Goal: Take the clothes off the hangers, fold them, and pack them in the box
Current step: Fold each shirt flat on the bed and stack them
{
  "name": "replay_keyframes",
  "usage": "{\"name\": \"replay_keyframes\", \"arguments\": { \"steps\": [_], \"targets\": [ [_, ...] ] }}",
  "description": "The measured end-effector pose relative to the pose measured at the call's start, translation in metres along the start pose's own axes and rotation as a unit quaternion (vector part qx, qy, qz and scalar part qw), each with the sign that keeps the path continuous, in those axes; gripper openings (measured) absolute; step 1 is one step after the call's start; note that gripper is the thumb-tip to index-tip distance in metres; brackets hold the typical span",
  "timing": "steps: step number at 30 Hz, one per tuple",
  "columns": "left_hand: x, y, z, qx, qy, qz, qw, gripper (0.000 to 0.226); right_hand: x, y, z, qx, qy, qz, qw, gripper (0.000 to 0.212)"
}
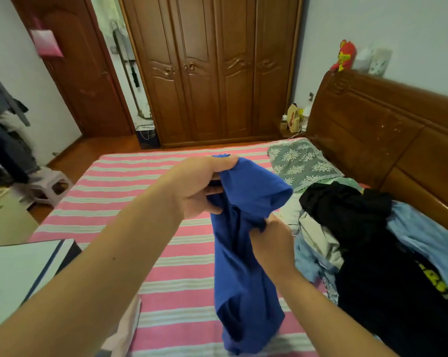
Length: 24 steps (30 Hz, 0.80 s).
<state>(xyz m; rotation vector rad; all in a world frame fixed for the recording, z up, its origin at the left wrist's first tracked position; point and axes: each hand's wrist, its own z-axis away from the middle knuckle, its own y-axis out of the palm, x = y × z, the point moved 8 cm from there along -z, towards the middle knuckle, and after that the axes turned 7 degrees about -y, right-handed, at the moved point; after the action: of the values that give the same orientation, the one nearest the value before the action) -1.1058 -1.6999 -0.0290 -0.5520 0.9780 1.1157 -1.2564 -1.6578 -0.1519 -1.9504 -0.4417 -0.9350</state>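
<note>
Over the bed: a bright blue soft knit T-shirt [243,253] hangs in the air above the pink-and-white striped bed sheet [166,266], its lower end nearly brushing the sheet.
Left hand: the left hand [199,186] is the higher one, fingers curled round the shirt's top edge near the shoulder; something dark shows inside the grip, possibly a hanger, but I cannot tell.
Right hand: the right hand [272,240] sits lower and just to the right, pinching a fold of cloth below the short sleeve.
Key relation: the shirt's long axis runs straight down from the left hand's grip, so the garment lies below and toward the person; the right hand is nearer its middle.
Fabric: thin, limp jersey, bunched and twisted; it will likely need spreading flat before folding.
Pile: a heap of black, pale blue and cream clothes [372,240] lies on the bed to the right, apart from the shirt.
Box: a white box with dark edging [24,274] stands at the near left.
</note>
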Motion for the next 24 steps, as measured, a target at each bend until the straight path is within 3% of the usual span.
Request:
{"name": "replay_keyframes", "arguments": {
  "steps": [5, 9, 11, 12, 13, 14, 15, 16, 18, 20, 23, 24],
  "targets": [
    [-0.017, -0.049, 0.012, -0.033, 0.022, 0.108, 0.993, 0.032, -0.096, 0.036, 0.012, 0.171, 0.100, 0.127, 0.972, 0.022],
    [-0.045, -0.112, -0.002, -0.056, 0.087, 0.232, 0.967, 0.037, -0.114, 0.030, 0.014, 0.190, 0.127, 0.065, 0.971, 0.026],
    [-0.053, -0.122, -0.018, -0.030, 0.129, 0.205, 0.970, 0.032, -0.081, 0.024, 0.009, 0.172, 0.128, -0.088, 0.973, 0.012],
    [-0.051, -0.117, -0.025, -0.017, 0.134, 0.170, 0.976, 0.025, -0.061, 0.022, 0.005, 0.149, 0.147, -0.219, 0.953, 0.007],
    [-0.041, -0.111, -0.030, -0.009, 0.118, 0.131, 0.984, 0.015, -0.045, 0.022, 0.004, 0.132, 0.190, -0.355, 0.906, 0.012],
    [-0.028, -0.105, -0.034, -0.014, 0.117, 0.091, 0.989, 0.013, -0.028, 0.024, 0.003, 0.131, 0.231, -0.480, 0.836, 0.013],
    [-0.014, -0.099, -0.035, -0.024, 0.123, 0.047, 0.991, 0.023, -0.011, 0.026, 0.002, 0.145, 0.260, -0.566, 0.768, 0.017],
    [0.003, -0.091, -0.035, -0.056, 0.142, 0.012, 0.988, 0.039, 0.002, 0.027, 0.002, 0.168, 0.277, -0.596, 0.735, 0.026],
    [0.049, -0.072, -0.025, -0.115, 0.200, -0.044, 0.972, 0.049, 0.021, 0.026, 0.007, 0.222, 0.272, -0.566, 0.746, 0.041],
    [0.120, -0.051, -0.013, -0.123, 0.183, -0.020, 0.975, 0.043, 0.019, 0.032, 0.017, 0.236, 0.291, -0.537, 0.756, 0.039],
    [0.202, -0.019, -0.018, -0.096, 0.154, -0.122, 0.976, 0.082, 0.013, 0.045, 0.030, 0.220, 0.338, -0.546, 0.734, 0.037],
    [0.217, -0.013, -0.020, -0.107, 0.162, -0.140, 0.971, 0.085, 0.009, 0.049, 0.030, 0.203, 0.354, -0.553, 0.726, 0.036]
  ]
}}
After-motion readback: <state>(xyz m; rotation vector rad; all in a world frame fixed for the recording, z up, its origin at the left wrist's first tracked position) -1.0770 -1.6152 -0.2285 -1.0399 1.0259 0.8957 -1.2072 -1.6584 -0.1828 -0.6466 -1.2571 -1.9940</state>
